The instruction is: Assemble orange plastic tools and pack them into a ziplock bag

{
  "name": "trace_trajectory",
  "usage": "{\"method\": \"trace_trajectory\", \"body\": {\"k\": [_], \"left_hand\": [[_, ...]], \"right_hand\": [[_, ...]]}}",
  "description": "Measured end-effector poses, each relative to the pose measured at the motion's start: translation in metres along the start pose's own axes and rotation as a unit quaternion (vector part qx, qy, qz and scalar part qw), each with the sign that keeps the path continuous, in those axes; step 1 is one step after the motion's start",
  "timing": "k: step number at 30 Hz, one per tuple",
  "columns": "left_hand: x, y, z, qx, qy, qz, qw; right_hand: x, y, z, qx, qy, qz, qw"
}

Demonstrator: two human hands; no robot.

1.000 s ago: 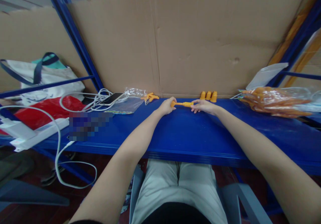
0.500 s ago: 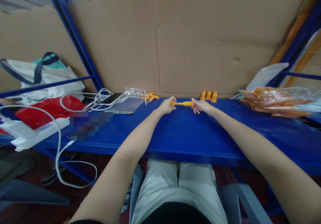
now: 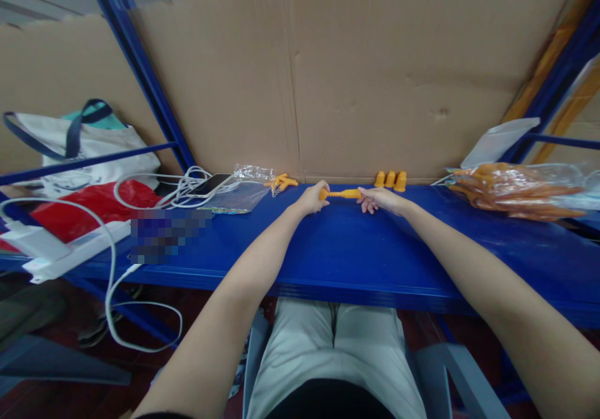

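Note:
A yellow plastic rod (image 3: 344, 194), ribbed like a screw on its left part and thicker and smoother on its right, lies level between my hands just above the blue tabletop. My left hand (image 3: 313, 199) is closed around its left end. My right hand (image 3: 379, 199) pinches its right end between thumb and forefinger, with the other fingers loosely curled below. Both ends are partly covered by my fingers. Several yellow pieces lie in a small pile (image 3: 282, 182) with a bit of chain, left of my left hand. Three yellow thimble-shaped caps (image 3: 390, 180) stand behind my right hand.
Cardboard (image 3: 351, 81) walls off the back of the blue table (image 3: 347, 256). Left are a clear bag (image 3: 244, 199), a phone (image 3: 210, 184), white cables, a power strip (image 3: 77, 253), a red bag (image 3: 112, 200) and a tote (image 3: 84, 144). Right is a plastic bag of orange pieces (image 3: 510, 191).
My right wrist has shifted slightly to the right and its fingers have turned a little on the rod's end. My left hand and the rod stay nearly in place.

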State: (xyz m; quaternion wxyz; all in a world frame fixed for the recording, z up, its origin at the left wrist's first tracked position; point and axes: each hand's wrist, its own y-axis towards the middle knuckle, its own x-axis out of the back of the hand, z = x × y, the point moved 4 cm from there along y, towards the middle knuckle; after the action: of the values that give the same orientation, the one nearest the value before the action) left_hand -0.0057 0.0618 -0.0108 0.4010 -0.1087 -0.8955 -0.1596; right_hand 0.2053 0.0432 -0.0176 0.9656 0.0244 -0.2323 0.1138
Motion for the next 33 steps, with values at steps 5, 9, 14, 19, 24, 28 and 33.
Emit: {"method": "trace_trajectory", "body": {"k": [5,9,14,19,24,28,33], "left_hand": [[-0.0002,-0.0005,-0.0007,0.004,0.003,0.005,1.000],[0.0004,-0.0015,-0.0014,0.005,0.002,0.006,1.000],[0.0003,-0.0017,-0.0012,0.006,0.002,0.006,1.000],[-0.0003,-0.0010,-0.0009,0.001,0.001,-0.002,1.000],[-0.0004,-0.0003,0.0004,-0.002,-0.004,0.000,1.000],[-0.0005,0.0002,0.0008,0.000,-0.005,0.003,1.000],[-0.0014,0.0010,0.0007,0.000,-0.002,0.006,1.000]], "right_hand": [[-0.0005,0.0032,-0.0007,-0.003,-0.020,-0.027,0.999],[-0.0026,0.0026,0.0017,-0.016,-0.035,-0.045,0.998],[0.0012,-0.0036,0.0033,0.005,-0.013,-0.052,0.999],[0.0016,-0.0061,0.0035,0.029,0.011,-0.050,0.998],[-0.0051,-0.0009,0.0041,0.000,-0.013,-0.085,0.996],[-0.0063,0.0008,0.0039,-0.020,-0.012,-0.094,0.995],[-0.0015,-0.0019,0.0036,0.024,-0.001,-0.063,0.998]]}}
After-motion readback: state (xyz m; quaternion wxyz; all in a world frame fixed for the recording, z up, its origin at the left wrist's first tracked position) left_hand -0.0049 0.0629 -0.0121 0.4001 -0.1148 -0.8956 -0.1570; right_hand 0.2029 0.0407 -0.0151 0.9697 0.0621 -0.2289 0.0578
